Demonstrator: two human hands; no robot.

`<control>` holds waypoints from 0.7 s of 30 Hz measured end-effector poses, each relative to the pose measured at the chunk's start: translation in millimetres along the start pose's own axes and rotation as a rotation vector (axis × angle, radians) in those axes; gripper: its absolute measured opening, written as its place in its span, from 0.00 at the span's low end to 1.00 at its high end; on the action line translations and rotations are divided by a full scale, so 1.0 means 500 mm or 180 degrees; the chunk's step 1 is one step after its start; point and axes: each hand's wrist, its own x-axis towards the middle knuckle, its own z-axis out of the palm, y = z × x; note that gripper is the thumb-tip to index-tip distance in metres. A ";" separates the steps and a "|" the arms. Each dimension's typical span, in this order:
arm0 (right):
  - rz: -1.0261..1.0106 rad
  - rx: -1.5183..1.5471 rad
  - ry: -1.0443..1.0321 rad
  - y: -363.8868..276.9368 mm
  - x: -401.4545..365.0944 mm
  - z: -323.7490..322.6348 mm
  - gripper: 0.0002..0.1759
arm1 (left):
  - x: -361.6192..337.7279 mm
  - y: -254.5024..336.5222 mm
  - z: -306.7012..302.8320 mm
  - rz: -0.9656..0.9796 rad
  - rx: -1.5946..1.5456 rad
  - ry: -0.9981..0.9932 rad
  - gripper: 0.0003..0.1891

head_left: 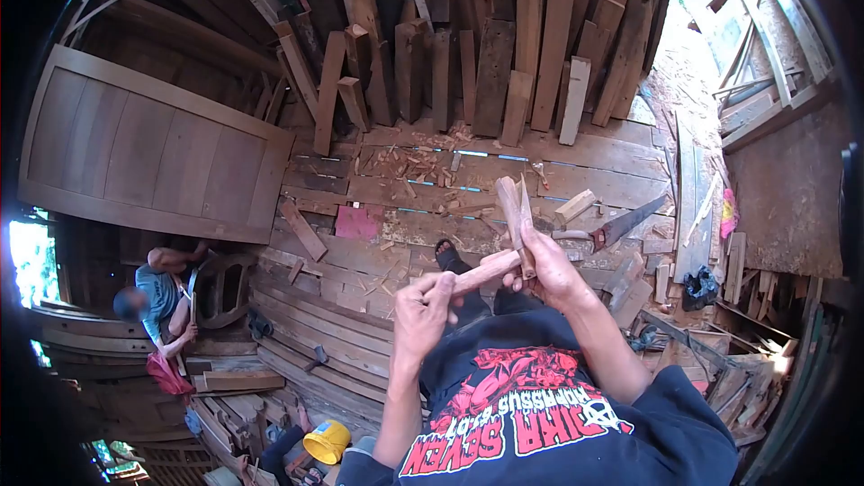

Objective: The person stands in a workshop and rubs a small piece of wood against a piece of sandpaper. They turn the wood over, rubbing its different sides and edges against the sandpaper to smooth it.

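My left hand (423, 313) is closed round one end of a pale wooden piece (481, 275), which points up and to the right. My right hand (551, 270) grips the lower part of an upright split wooden piece (511, 207) with a pointed sliver beside it. The two pieces meet at my right hand's fingers, where their contact is partly hidden. Just right of that hand, a saw (630, 225) lies on the plank floor, near a short wood block (574, 207).
Upright offcuts (495, 72) line the wall ahead. A panelled door (153, 144) is at the left, with a seated person (166, 292) below it. A yellow bucket (327, 442) is lower left. Wood chips (396, 164) and a pink sheet (358, 222) lie on the floor.
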 end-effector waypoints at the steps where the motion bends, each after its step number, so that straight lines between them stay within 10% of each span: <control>1: 0.0016 0.0017 0.0025 -0.007 -0.004 0.001 0.31 | 0.001 -0.006 0.006 0.0288 0.0149 0.0030 0.16; 7: -0.0220 -0.0092 0.0003 -0.026 -0.002 0.002 0.27 | 0.000 0.008 0.031 0.1296 0.0530 0.0192 0.15; 21: -0.0273 0.0083 -0.0068 -0.012 0.004 0.050 0.32 | 0.016 0.003 0.035 0.0885 -0.1765 0.0864 0.17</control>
